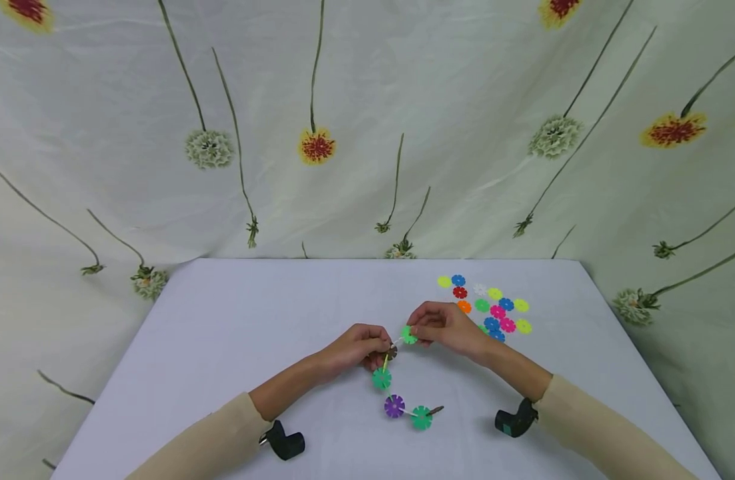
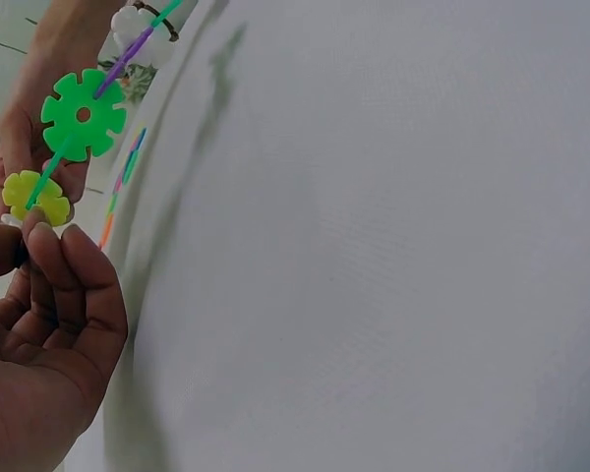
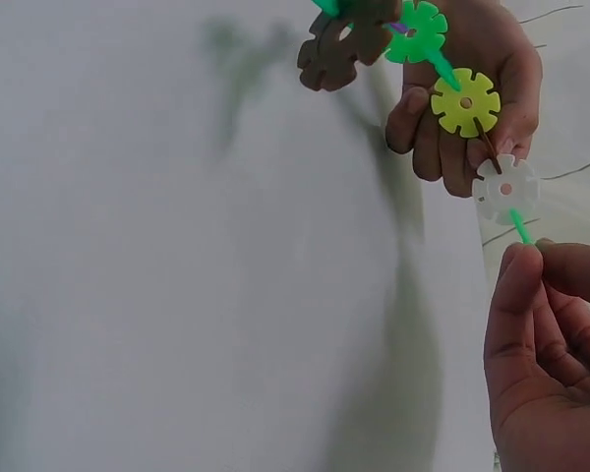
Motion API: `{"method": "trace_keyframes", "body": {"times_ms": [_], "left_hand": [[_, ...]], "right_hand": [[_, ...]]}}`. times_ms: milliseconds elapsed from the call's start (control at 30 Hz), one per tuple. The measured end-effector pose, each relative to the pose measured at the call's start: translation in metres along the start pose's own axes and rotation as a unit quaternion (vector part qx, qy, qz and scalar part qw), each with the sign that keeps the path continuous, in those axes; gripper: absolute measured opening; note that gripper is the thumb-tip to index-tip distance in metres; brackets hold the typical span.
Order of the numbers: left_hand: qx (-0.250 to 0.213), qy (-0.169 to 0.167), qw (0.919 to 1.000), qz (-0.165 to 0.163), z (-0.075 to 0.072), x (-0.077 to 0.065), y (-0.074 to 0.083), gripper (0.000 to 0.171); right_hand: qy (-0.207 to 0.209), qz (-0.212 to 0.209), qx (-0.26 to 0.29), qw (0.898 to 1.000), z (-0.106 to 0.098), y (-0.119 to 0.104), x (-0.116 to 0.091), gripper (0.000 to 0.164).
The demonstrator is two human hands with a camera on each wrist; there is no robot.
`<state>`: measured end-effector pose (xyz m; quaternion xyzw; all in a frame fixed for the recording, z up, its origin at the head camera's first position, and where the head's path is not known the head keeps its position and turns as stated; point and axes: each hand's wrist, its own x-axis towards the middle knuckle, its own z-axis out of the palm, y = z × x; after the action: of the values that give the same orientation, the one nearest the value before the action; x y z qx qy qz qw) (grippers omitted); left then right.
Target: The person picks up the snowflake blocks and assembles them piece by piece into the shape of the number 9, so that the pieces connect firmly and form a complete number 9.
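A linked chain of notched, flower-shaped plastic discs [image 1: 382, 379] is held up in the centre and lower centre of the head view. Its bright green end disc [image 1: 409, 336] is pinched by the right hand [image 1: 448, 328]; near a brown disc [image 1: 393, 353] it is pinched by the left hand [image 1: 357, 345], the hands being apart. Loose multicoloured discs [image 1: 497, 311] are scattered right of centre on the white table [image 1: 271, 300].

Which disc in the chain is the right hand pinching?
The green disc at the far end in the head view, joined to a white disc; the right hand pinches no other.
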<state>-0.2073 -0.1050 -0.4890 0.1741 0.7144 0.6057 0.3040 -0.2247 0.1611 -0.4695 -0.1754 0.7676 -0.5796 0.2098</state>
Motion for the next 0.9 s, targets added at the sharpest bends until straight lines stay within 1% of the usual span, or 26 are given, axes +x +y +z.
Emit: {"method": "trace_keyframes", "body": {"times_ms": [133, 333, 400, 500, 633, 700, 800, 900], "left_hand": [[0.012, 0.003, 0.9999, 0.004, 0.001, -0.001, 0.0, 0.021], [0.034, 0.01, 0.9992, 0.018, 0.006, 0.002, 0.003, 0.02], [0.034, 0.01, 0.9993, 0.015, 0.006, 0.003, 0.003, 0.019], [0.029, 0.0, 0.9995, 0.012, 0.006, 0.003, 0.002, 0.019], [0.021, -0.01, 0.9997, 0.012, 0.001, 0.002, 0.001, 0.02], [0.022, -0.002, 0.9997, 0.012, -0.001, 0.002, 0.002, 0.021], [0.026, 0.023, 0.9993, 0.014, -0.001, 0.003, 0.005, 0.023], [0.013, 0.043, 0.9989, 0.015, 0.002, 0.004, 0.006, 0.022]], "right_hand": [[0.005, 0.006, 0.004, 1.0, 0.003, 0.002, -0.001, 0.023], [0.026, 0.012, -0.007, 1.0, 0.005, 0.003, -0.003, 0.024], [0.028, 0.009, -0.011, 0.999, 0.005, 0.003, -0.003, 0.023], [0.027, -0.002, -0.015, 1.0, 0.005, 0.002, -0.004, 0.021], [0.013, -0.016, -0.007, 1.0, 0.006, -0.002, -0.003, 0.018], [0.0, -0.019, 0.002, 1.0, 0.006, -0.005, -0.003, 0.019], [-0.017, -0.017, 0.017, 1.0, 0.006, -0.008, -0.003, 0.022], [-0.023, -0.013, 0.028, 0.999, 0.007, -0.009, -0.002, 0.025]]}}
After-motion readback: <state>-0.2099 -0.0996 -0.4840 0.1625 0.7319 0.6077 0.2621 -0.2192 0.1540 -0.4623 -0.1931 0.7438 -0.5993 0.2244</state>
